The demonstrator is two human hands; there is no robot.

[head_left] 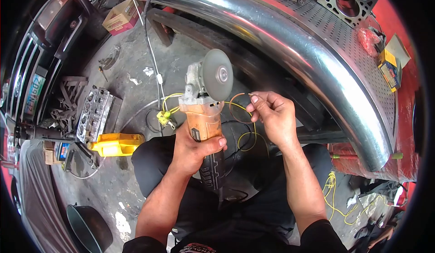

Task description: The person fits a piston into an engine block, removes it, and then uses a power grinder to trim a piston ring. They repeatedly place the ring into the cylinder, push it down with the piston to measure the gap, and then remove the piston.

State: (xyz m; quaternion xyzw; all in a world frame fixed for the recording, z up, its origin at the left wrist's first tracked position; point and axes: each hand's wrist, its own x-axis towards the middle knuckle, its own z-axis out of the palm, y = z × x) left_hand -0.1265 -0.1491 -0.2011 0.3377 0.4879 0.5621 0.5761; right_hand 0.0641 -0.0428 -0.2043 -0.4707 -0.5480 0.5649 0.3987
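My left hand [189, 149] is wrapped round the body of an orange and black angle grinder [204, 117], which is held upright. At its top, the grey disc [218, 75] faces to the right. To the right of the disc, my right hand [272, 115] pinches the end of a thin, curved copper-coloured ring [232, 110] between thumb and fingers. The ring's left side is close to the disc's lower edge; whether they touch I cannot tell.
A polished metal tube [290, 35] edges the perforated bench top [335, 40]. On the floor at left are a yellow bottle [118, 144], an engine cylinder head [94, 112], a black bucket [89, 228] and a cardboard box [121, 17]. Cables cross the floor.
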